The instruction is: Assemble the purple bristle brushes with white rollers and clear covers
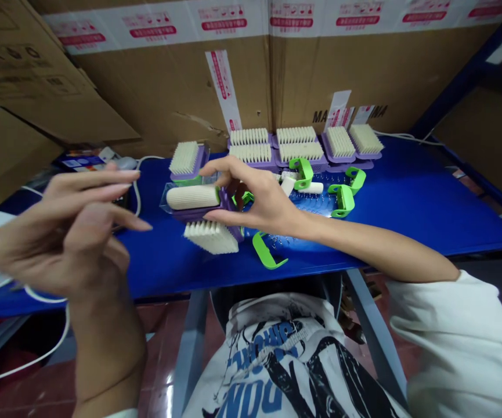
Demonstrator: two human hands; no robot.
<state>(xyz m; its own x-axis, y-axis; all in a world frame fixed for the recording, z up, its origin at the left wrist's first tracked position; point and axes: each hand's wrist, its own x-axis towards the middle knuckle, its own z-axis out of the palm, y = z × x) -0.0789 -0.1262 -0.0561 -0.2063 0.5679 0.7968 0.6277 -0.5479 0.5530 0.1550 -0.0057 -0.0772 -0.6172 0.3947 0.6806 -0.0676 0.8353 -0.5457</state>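
My right hand grips a purple brush head above the front of the blue table. A ribbed cream roller sits on its upper side, and a block of cream bristles shows beneath. Clear plastic pokes out at its left end. My left hand is raised at the left, slightly blurred, with its fingers stretched apart and nothing in them. Just behind the held piece is another purple brush head with cream bristles. A loose green bracket lies near the table's front edge.
Several purple brush heads line the back of the blue table, against a cardboard box. Green brackets, a white roller and scattered small metal parts lie right of centre. White cables run along the left.
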